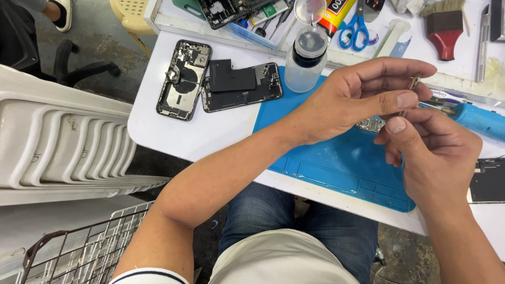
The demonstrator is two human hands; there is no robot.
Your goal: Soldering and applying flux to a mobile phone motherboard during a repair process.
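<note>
My left hand (pixel 357 97) and my right hand (pixel 434 150) meet above a blue work mat (pixel 336 163). Between the fingertips of both hands is a thin brownish strip-like part (pixel 413 84), pinched by the left fingers and touched by the right thumb. Just below the hands, a small metal circuit piece (pixel 371 124) lies on the mat. Two opened phone housings (pixel 184 79) (pixel 242 87) lie on the white table to the left.
A clear plastic bottle (pixel 306 59) stands at the mat's top edge. Blue scissors (pixel 353 30), a red brush (pixel 444 29), a glue tube (pixel 336 13) and a tray with another opened phone (pixel 226 10) sit behind. A blue tool (pixel 481 120) lies right. A wire basket (pixel 79 247) stands below left.
</note>
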